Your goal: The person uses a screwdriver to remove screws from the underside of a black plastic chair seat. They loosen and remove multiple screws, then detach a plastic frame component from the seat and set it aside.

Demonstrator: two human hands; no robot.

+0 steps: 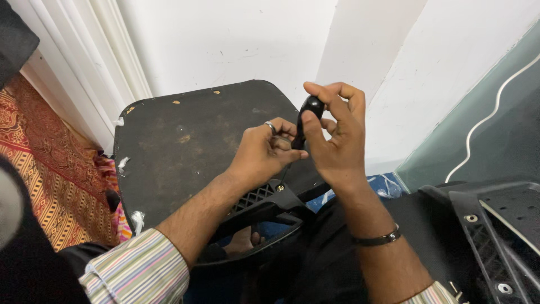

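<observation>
Mid-frame: right hand [337,141] wrapped round black screwdriver [306,115] handle, left hand [264,155] pinching shaft, tip down at screw [279,188] on black armrest bracket [270,205]. Driving step; next needs steady downward turn.

A person is wearing multicoloured striped shirt sleeves, rolled up, a silver ring on the left hand [263,152], and what appears to be a dark bracelet below the right hand [336,141].

Even indoor light, soft shadows, sharp centre, blurred dark left edge
</observation>
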